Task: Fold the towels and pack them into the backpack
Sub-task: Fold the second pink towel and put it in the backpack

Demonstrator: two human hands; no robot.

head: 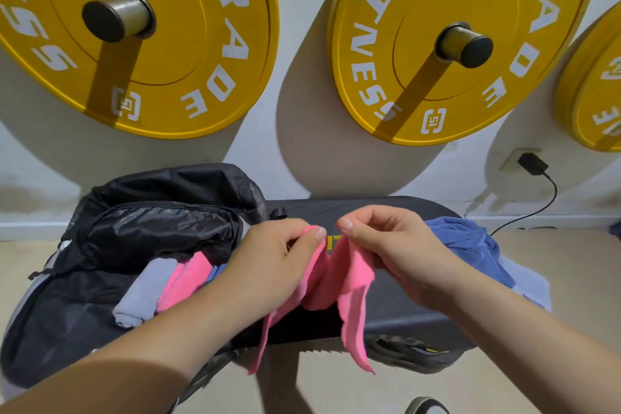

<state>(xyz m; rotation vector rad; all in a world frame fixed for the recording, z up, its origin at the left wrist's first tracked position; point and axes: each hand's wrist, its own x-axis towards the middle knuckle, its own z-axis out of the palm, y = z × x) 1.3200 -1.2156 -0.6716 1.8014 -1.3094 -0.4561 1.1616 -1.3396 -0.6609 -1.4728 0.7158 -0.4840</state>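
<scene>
Left hand: my left hand (282,255) pinches the top edge of the pink towel (339,276) between thumb and fingers, closed on the cloth.
Right hand: my right hand (393,245) pinches the same top edge just beside the left, thumb and forefinger closed on it; the two hands nearly touch.
Pink towel: it hangs from both pinches above the bench, crumpled in the middle, with two loose ends drooping past the near edge of the bench.
Backpack: the black backpack (151,228) lies on the left end of the bench, its main opening gaping toward me.
Packed towels: a rolled grey towel (141,292), a folded pink towel (188,279) and a sliver of blue cloth sit side by side in the backpack's opening, partly behind my left forearm.
Blue towel: a rumpled blue towel (470,245) lies on the right end of the bench, behind my right hand, on top of a paler cloth.
Bench: the dark padded bench (396,312) stands against the wall.
Wall: yellow weight plates (134,37) hang on pegs above; a black charger (532,163) is plugged in at the right.
</scene>
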